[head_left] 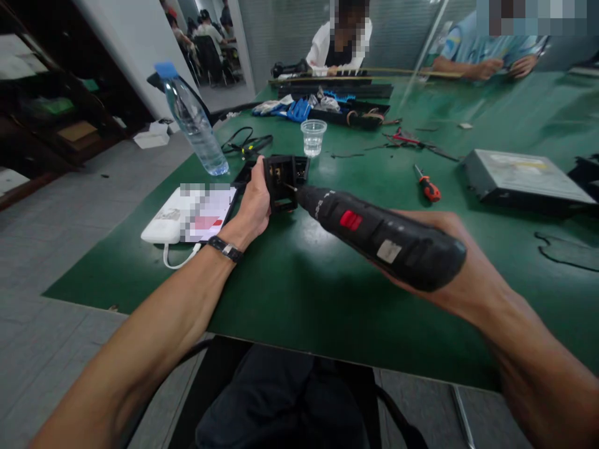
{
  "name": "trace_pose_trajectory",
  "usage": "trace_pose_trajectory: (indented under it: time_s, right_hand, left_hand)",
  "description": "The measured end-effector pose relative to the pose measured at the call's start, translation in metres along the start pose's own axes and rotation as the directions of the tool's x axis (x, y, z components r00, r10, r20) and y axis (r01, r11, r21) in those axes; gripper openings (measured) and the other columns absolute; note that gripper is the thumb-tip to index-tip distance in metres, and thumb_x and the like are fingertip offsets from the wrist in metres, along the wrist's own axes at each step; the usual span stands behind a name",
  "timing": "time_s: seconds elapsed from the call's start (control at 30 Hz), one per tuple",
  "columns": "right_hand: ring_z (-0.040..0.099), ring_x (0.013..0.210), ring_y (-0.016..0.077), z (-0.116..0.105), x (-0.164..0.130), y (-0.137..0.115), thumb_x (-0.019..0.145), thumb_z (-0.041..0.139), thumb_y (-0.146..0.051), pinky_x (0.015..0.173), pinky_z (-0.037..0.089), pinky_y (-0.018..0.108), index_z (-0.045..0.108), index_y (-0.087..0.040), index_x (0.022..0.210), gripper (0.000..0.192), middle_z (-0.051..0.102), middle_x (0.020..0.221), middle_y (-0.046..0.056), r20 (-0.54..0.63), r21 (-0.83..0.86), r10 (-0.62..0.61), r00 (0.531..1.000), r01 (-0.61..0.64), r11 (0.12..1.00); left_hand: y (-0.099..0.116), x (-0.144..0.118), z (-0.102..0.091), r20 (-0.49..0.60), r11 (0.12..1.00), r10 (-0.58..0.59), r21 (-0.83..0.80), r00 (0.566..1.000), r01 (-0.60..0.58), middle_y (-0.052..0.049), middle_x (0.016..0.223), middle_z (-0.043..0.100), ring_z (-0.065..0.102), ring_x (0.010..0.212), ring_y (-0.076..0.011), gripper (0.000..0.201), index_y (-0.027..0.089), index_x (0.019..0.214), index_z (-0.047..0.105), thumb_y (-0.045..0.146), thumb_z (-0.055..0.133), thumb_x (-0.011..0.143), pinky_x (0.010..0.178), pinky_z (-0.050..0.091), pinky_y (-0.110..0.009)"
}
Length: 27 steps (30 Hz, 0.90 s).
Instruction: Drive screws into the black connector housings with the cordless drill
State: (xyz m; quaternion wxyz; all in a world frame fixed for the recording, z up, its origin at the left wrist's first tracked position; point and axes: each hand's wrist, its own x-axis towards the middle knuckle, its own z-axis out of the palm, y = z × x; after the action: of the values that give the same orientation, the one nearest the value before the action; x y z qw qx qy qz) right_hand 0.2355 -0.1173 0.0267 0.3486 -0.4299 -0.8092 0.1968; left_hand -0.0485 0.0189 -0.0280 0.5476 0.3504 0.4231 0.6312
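Note:
Over the green table, my left hand (256, 199) is closed on a black box-like plastic part (279, 181) with an open, hollow side and small metal pieces inside. My right hand (435, 249) grips a black power drill (374, 237) with a red switch on top; the drill body hides most of the fingers. The drill's thin bit points left into the hollow of the black part. Whether the bit touches a screw there is too small to tell. Behind the part lies another dark piece (302, 167).
Left of my hands are a water bottle (194, 125), a white power bank (163, 215) and a phone (206, 218). A plastic cup (313, 138) stands beyond; a red screwdriver (428, 187) and a metal-cased unit (524, 178) lie right. Two people sit across the table.

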Motion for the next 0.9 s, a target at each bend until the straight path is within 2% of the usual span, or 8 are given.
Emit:
trace_pose_trajectory:
  time_s: [0.1, 0.23, 0.3, 0.37, 0.43, 0.6, 0.8, 0.9]
  right_hand:
    - [0.068, 0.061, 0.0190, 0.000, 0.000, 0.005, 0.094, 0.085, -0.027, 0.059, 0.052, 0.031, 0.091, -0.022, 0.114, 0.021, 0.082, 0.080, 0.001, 0.002, -0.063, -0.097, 0.995, 0.097, 0.993]
    - [0.078, 0.077, 0.0246, 0.003, -0.001, 0.005, 0.098, 0.083, -0.030, 0.065, 0.056, 0.034, 0.088, -0.025, 0.129, 0.032, 0.088, 0.098, 0.003, 0.028, -0.086, -0.085, 0.996, 0.087, 0.992]
    - [0.074, 0.069, 0.0225, 0.005, -0.001, 0.002, 0.097, 0.082, -0.031, 0.061, 0.054, 0.033, 0.089, -0.024, 0.119, 0.024, 0.085, 0.088, 0.001, 0.025, -0.063, -0.065, 0.998, 0.066, 0.996]
    - [0.062, 0.056, 0.0181, 0.005, -0.001, -0.001, 0.094, 0.082, -0.030, 0.054, 0.048, 0.031, 0.087, -0.022, 0.104, 0.013, 0.074, 0.069, -0.003, 0.008, -0.040, -0.056, 0.998, 0.057, 0.998]
    - [0.056, 0.051, 0.0163, 0.005, 0.000, -0.004, 0.092, 0.082, -0.028, 0.052, 0.046, 0.029, 0.087, -0.022, 0.100, 0.011, 0.066, 0.060, -0.005, -0.012, -0.015, -0.055, 0.998, 0.055, 0.998]
    - [0.065, 0.059, 0.0186, 0.005, 0.001, -0.006, 0.090, 0.082, -0.031, 0.054, 0.047, 0.029, 0.088, -0.022, 0.102, 0.017, 0.077, 0.071, -0.001, -0.009, 0.010, -0.019, 1.000, 0.019, 1.000]
    - [0.071, 0.062, 0.0228, 0.004, 0.003, -0.010, 0.089, 0.076, -0.038, 0.056, 0.048, 0.032, 0.090, -0.021, 0.101, 0.025, 0.083, 0.079, 0.004, 0.031, -0.030, 0.062, 0.998, -0.061, 0.998]
    - [0.076, 0.066, 0.0246, 0.006, 0.003, -0.011, 0.089, 0.077, -0.037, 0.059, 0.051, 0.032, 0.092, -0.021, 0.111, 0.031, 0.087, 0.085, 0.005, 0.022, -0.025, 0.051, 0.998, -0.051, 0.998]
  left_hand:
    - [-0.003, 0.003, 0.002, 0.016, 1.000, 0.001, -0.015, 1.000, 0.000, -0.012, 0.106, 0.087, 0.087, 0.109, -0.0313, 0.065, 0.021, 0.121, 0.080, 0.082, 0.057, 0.112, 0.094, 0.072, -0.040]
    - [-0.007, 0.008, 0.002, 0.029, 0.998, 0.055, -0.009, 0.998, -0.055, -0.009, 0.107, 0.085, 0.086, 0.112, -0.0313, 0.068, 0.022, 0.124, 0.079, 0.084, 0.053, 0.113, 0.095, 0.073, -0.043]
    - [-0.008, 0.010, 0.001, 0.039, 0.997, 0.076, 0.001, 0.996, -0.076, -0.010, 0.107, 0.085, 0.086, 0.113, -0.0315, 0.068, 0.022, 0.123, 0.079, 0.085, 0.055, 0.111, 0.096, 0.073, -0.043]
    - [-0.009, 0.012, 0.000, 0.050, 0.997, 0.080, 0.011, 0.996, -0.081, -0.012, 0.105, 0.086, 0.085, 0.113, -0.0325, 0.068, 0.022, 0.118, 0.078, 0.086, 0.057, 0.110, 0.096, 0.073, -0.043]
    - [-0.010, 0.015, 0.000, 0.053, 0.996, 0.079, 0.028, 0.995, -0.080, -0.014, 0.104, 0.086, 0.085, 0.114, -0.0333, 0.069, 0.021, 0.114, 0.078, 0.086, 0.056, 0.110, 0.094, 0.073, -0.042]
    - [-0.013, 0.017, 0.002, 0.015, 0.993, 0.098, 0.062, 0.995, -0.098, -0.011, 0.105, 0.084, 0.086, 0.111, -0.0319, 0.069, 0.023, 0.112, 0.075, 0.086, 0.045, 0.113, 0.087, 0.075, -0.042]
    - [-0.013, 0.016, 0.005, -0.028, 0.995, 0.085, 0.048, 0.996, -0.083, -0.009, 0.100, 0.082, 0.086, 0.104, -0.0310, 0.068, 0.024, 0.109, 0.072, 0.089, 0.053, 0.109, 0.081, 0.075, -0.040]
    - [-0.013, 0.017, 0.005, -0.041, 0.997, 0.070, 0.032, 0.997, -0.069, -0.008, 0.097, 0.081, 0.086, 0.103, -0.0300, 0.067, 0.025, 0.108, 0.072, 0.088, 0.050, 0.110, 0.080, 0.074, -0.039]
